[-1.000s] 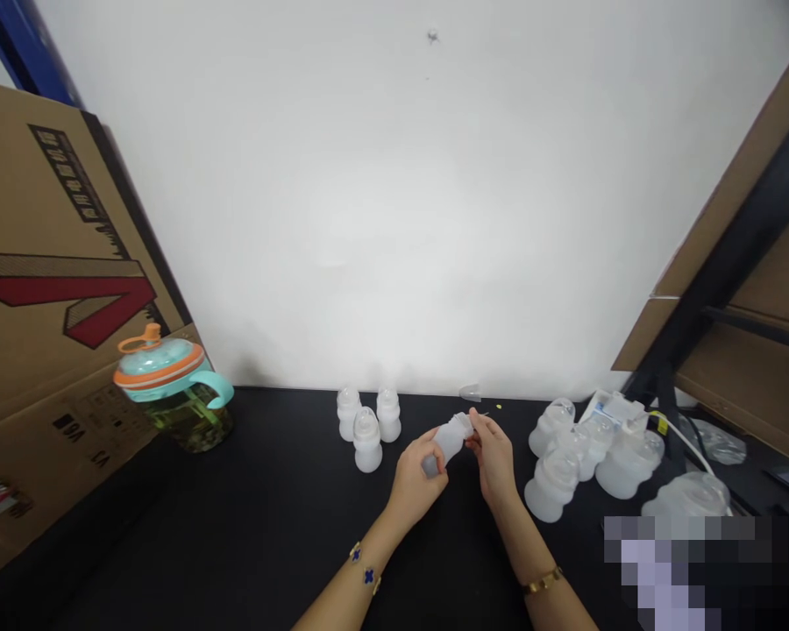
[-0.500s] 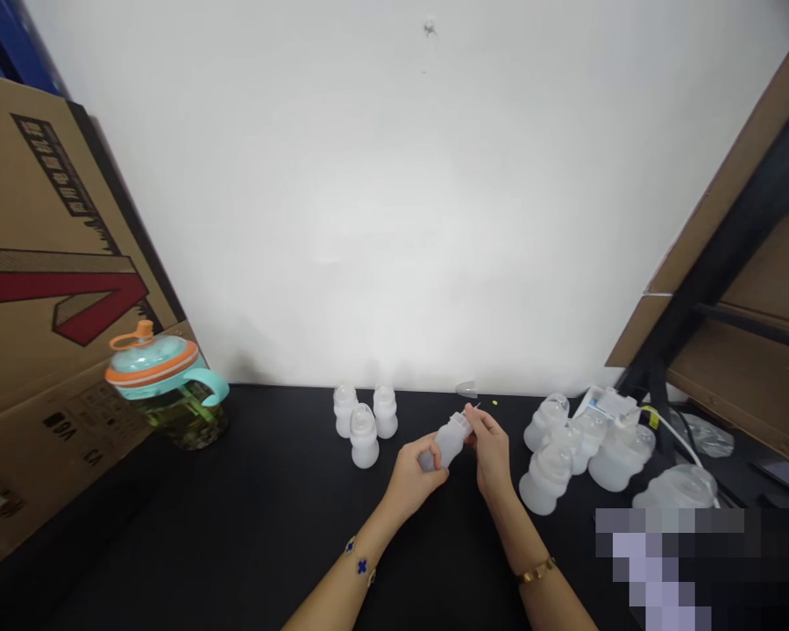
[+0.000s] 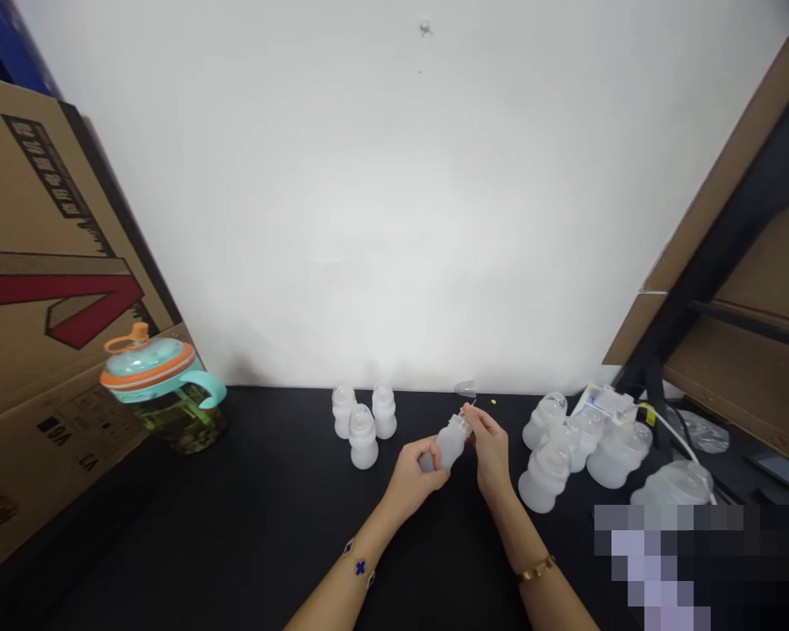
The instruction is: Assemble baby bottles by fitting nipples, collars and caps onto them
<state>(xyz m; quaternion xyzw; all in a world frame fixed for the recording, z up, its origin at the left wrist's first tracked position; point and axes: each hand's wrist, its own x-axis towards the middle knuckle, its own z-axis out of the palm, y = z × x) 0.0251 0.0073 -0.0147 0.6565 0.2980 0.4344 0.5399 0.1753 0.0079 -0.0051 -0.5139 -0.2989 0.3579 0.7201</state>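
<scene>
A small frosted-white baby bottle (image 3: 450, 443) is tilted, with its top toward the upper right, above the black table. My left hand (image 3: 415, 471) is closed around its lower body. At its top, my right hand (image 3: 487, 441) is closed in a pinch; a thin pale sliver sticks up past the fingertips, too small to name. The bottle's neck is partly covered by those fingers. Just beyond them a clear dome cap (image 3: 465, 387) lies by the wall.
Three capped baby bottles (image 3: 364, 438) stand left of my hands. Several more bottles (image 3: 544, 473) cluster at right, beside a white cable. A turquoise-lidded jug (image 3: 171, 386) stands far left by a cardboard box (image 3: 53, 289). A tiny yellow-green bit (image 3: 493, 401) lies near the wall.
The view has shifted slightly. Both hands keep the same hold on the bottle, and the right fingertips have barely moved at its top.
</scene>
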